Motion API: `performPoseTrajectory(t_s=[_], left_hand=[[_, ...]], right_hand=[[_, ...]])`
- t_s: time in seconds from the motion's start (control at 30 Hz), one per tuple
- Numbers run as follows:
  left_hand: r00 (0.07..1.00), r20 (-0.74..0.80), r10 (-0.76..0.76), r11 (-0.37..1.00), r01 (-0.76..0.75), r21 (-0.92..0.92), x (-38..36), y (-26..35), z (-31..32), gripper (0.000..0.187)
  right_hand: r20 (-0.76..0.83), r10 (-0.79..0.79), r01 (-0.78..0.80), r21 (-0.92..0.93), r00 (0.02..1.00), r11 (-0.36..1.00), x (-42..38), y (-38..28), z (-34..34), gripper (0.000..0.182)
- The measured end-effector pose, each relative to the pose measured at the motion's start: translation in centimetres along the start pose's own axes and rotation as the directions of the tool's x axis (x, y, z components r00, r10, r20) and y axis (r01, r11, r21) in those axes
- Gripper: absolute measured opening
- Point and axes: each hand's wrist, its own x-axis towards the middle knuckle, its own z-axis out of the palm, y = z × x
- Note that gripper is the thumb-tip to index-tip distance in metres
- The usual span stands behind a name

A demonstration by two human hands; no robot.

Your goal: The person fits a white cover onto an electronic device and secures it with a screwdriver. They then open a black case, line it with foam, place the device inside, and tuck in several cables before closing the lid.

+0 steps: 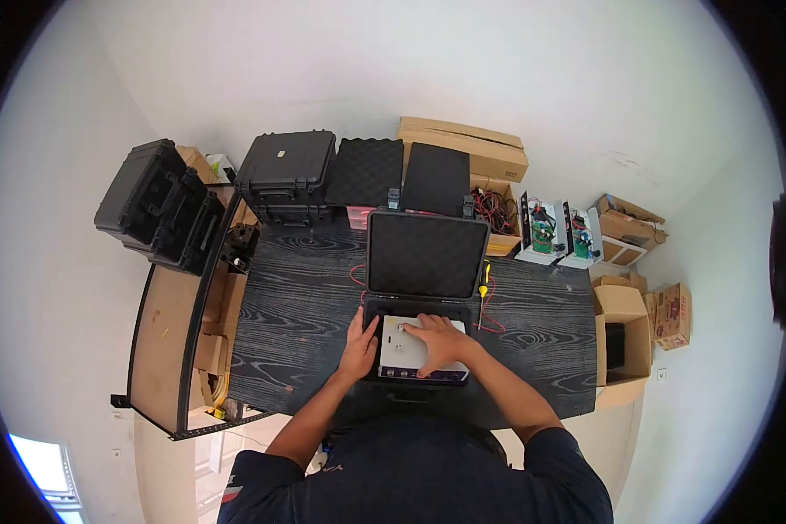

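A black hard case (pixel 428 253) stands open in front of me, its foam-lined lid raised. In its base sits a white metal box (pixel 400 358) with round fittings on top and a dark strip along the front edge. My right hand (pixel 441 342) spans the box's top, thumb near its front edge and fingers toward the back. At the case's left wall is my left hand (pixel 358 348), thumb and fingers stretched out and apart, holding nothing. Part of the box is hidden under my right hand.
A yellow screwdriver (pixel 483 284) and a red cable (pixel 496 328) lie right of the case on the dark wood-grain table (pixel 297 306). Behind stand closed black cases (pixel 286 166), foam sheets (pixel 365 170) and cardboard boxes (pixel 463 148). Circuit-board units (pixel 543 234) sit at the back right.
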Motion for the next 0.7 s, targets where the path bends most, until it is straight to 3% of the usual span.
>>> performPoseTrajectory(t_s=[0.3, 0.47, 0.6, 0.63, 0.7], left_hand=[[1.0, 0.018, -0.018, 1.0, 0.017, 0.026, 0.0, 0.8, -0.4, 0.057], [0.999, 0.039, 0.0, 0.975, -0.009, 0.223, -0.1, 1.8, -0.6, 0.06], [0.97, 0.239, 0.045, 0.89, -0.147, 0.431, -0.1, 5.0, -2.1, 0.075], [0.953, 0.287, 0.101, 0.843, -0.235, 0.484, -0.1, 3.9, -1.5, 0.094], [0.923, 0.37, 0.104, 0.826, -0.287, 0.485, 0.1, 5.4, -2.4, 0.105]], right_hand=[[-0.273, 0.027, -0.079, -0.179, 0.962, 0.981, -0.4, -2.0, 3.8, 0.128], [-0.291, 0.043, -0.098, -0.179, 0.956, 0.979, -0.4, -1.9, 5.0, 0.128], [-0.282, 0.019, -0.059, -0.135, 0.959, 0.989, -0.4, -0.7, 6.0, 0.125], [-0.295, 0.004, -0.036, -0.104, 0.955, 0.994, -0.5, -0.3, 6.1, 0.123], [-0.318, -0.019, -0.003, -0.066, 0.948, 0.998, -1.0, 0.1, 6.3, 0.115]])
